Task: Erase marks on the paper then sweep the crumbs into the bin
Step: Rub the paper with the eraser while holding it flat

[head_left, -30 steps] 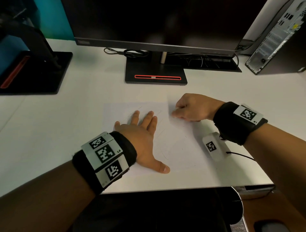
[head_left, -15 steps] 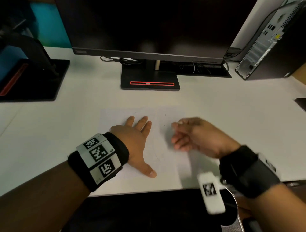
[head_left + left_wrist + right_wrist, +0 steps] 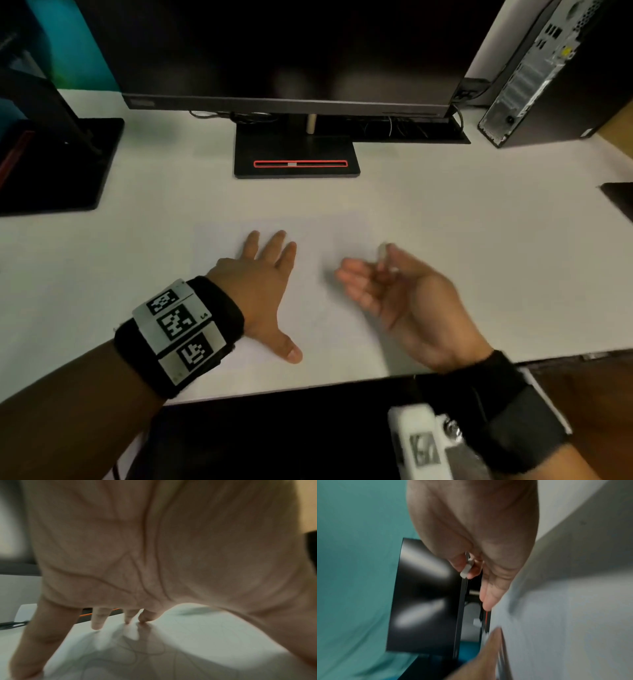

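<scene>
A white sheet of paper (image 3: pixel 329 308) with faint pencil lines lies on the white desk (image 3: pixel 479 260) near its front edge. My left hand (image 3: pixel 263 284) lies flat on the paper's left part, fingers straight and spread; in the left wrist view its fingertips (image 3: pixel 97 623) press the paper (image 3: pixel 197 642). My right hand (image 3: pixel 394 287) hovers over the paper's right part, turned on its side. It pinches a small white eraser (image 3: pixel 383 253) between thumb and forefinger, also seen in the right wrist view as a pale eraser (image 3: pixel 467 569); its other fingers hang loosely curled. No bin is in view.
A dark monitor (image 3: pixel 274 51) on a black stand (image 3: pixel 298 154) fills the back of the desk. A second stand base (image 3: pixel 58 164) sits at the left, a computer tower (image 3: pixel 548 68) at the back right. A dark thing (image 3: pixel 620 198) lies at the right edge.
My right hand lifted off the paper's top right, turned on its side and drew back towards me with the eraser. The left hand stayed flat. The head view shifted.
</scene>
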A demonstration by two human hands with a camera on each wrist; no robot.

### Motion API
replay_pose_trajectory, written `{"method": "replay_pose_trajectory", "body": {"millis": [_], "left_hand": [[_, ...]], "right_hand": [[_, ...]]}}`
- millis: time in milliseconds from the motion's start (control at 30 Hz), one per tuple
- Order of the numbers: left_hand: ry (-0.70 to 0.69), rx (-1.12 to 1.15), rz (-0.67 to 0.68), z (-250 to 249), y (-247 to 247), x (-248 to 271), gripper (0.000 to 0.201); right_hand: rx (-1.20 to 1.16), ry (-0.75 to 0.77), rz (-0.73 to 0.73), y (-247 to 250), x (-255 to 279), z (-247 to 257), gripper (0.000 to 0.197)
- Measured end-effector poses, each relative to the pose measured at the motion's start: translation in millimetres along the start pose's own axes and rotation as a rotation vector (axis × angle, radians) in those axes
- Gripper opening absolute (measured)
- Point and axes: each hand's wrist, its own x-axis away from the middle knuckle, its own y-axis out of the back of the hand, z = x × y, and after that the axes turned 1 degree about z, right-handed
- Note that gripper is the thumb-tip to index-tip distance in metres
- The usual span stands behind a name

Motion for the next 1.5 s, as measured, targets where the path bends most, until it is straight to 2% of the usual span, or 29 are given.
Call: {"method": "replay_pose_trajectory", "body": {"millis": [100, 167, 200, 300, 333, 367, 433, 533, 600, 667, 733, 800, 833, 900, 1000, 1033, 1067, 1133, 1200, 1267, 1300, 1367, 1433, 1500], "left_hand": [[0.021, 0.024, -0.009, 1, -3, -2, 0.165], [0.024, 0.041, -0.005, 2, -4, -1, 0.166], [0.025, 0.047, -0.005, 3, -4, 0, 0.166], [0.025, 0.044, -0.002, 1, -3, 1, 0.166], [0.025, 0.044, 0.004, 0, -3, 1, 0.166], [0.026, 0.040, 0.008, -2, -3, 1, 0.165], [0.028, 0.032, 0.008, -8, -4, 1, 0.165], [0.023, 0.027, -0.005, -15, -9, 5, 0.164], [0.021, 0.026, -0.008, -17, -11, 8, 0.163], [0.025, 0.022, -0.010, -16, -12, 10, 0.162], [0.027, 0.012, -0.010, -15, -12, 10, 0.162], [0.027, 0.014, -0.012, -16, -11, 11, 0.163], [0.026, 0.014, -0.016, -17, -11, 11, 0.163], [0.031, 0.016, -0.021, -17, -11, 11, 0.162], [0.030, 0.036, -0.027, -17, -12, 11, 0.163], [0.030, 0.044, -0.030, -17, -13, 11, 0.164], [0.033, 0.046, -0.033, -16, -13, 12, 0.164], [0.039, 0.043, -0.034, -16, -13, 12, 0.164], [0.043, 0.042, -0.026, -17, -12, 13, 0.164], [0.039, 0.044, -0.021, -17, -12, 13, 0.165], [0.036, 0.042, -0.024, -16, -12, 13, 0.165], [0.030, 0.038, -0.029, -14, -12, 12, 0.164], [0.027, 0.037, -0.028, -15, -13, 11, 0.164], [0.029, 0.028, -0.033, -14, -14, 10, 0.164]], "right_hand": [[0.170, -0.290, 0.140, -8, -1, -31, 0.021], [0.095, -0.317, 0.079, -1, -14, -23, 0.035], [0.003, -0.251, 0.003, 5, -22, -11, 0.036], [-0.213, 0.124, -0.215, 25, -39, 27, 0.030], [-0.232, 0.207, -0.245, 26, -37, 33, 0.030], [-0.250, 0.225, -0.226, 23, -32, 34, 0.030], [-0.199, 0.090, -0.119, 10, -21, 17, 0.027], [0.160, -0.272, 0.073, -10, -12, -20, 0.027], [0.213, -0.352, 0.110, -9, -22, -23, 0.037], [0.042, -0.236, -0.015, 0, -41, -4, 0.042], [-0.131, 0.004, -0.161, 12, -57, 22, 0.039], [-0.180, 0.216, -0.271, 20, -59, 38, 0.034], [-0.171, 0.249, -0.279, 20, -54, 40, 0.031], [-0.123, 0.149, -0.184, 9, -45, 27, 0.030], [0.197, -0.231, 0.047, -16, -31, -7, 0.038], [0.276, -0.329, 0.097, -18, -33, -12, 0.044], [0.289, -0.365, 0.113, -19, -37, -12, 0.049], [0.128, -0.258, 0.029, -13, -56, 2, 0.047], [-0.082, 0.019, -0.138, -6, -73, 22, 0.034], [-0.142, 0.239, -0.263, -1, -77, 36, 0.029], [-0.142, 0.270, -0.254, -1, -74, 37, 0.028], [-0.090, 0.168, -0.109, -8, -69, 27, 0.029], [0.144, -0.053, 0.037, -16, -63, 9, 0.030], [0.303, -0.235, 0.112, -19, -63, 0, 0.031]]}}
